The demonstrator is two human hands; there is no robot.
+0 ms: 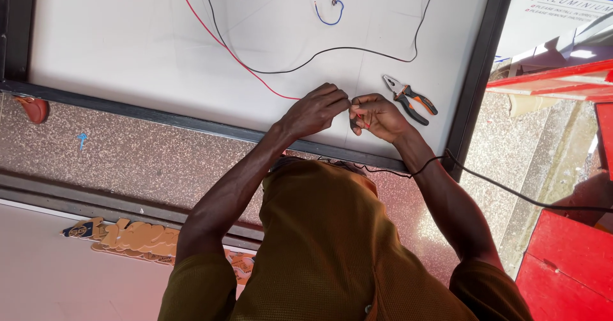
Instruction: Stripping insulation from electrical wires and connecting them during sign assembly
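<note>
In the head view, the person's left hand [316, 110] and right hand [375, 117] meet fingertip to fingertip over the lower edge of a large white flat panel [128, 46] set in a dark metal frame [476, 78]. The left hand's fingers are drawn together and pinch the end of a thin red insulated wire [220, 43], which runs from the pinch up and to the left across the white surface to the top edge of the picture. The right hand's fingers are curled and pressed together on a short red bit of the same wire end; whether anything else sits in that hand cannot be told. Just beside the right hand, on the panel, lie pliers with orange and black grips [410, 99], jaws pointing up-left, not touched by either hand. A thin black wire [357, 50] loops across the panel above the hands, and a short blue wire piece [329, 16] lies higher up. Another black cable [511, 190] crosses the right forearm and trails off right over the speckled stone floor [128, 161], near red painted boards [568, 257].
</note>
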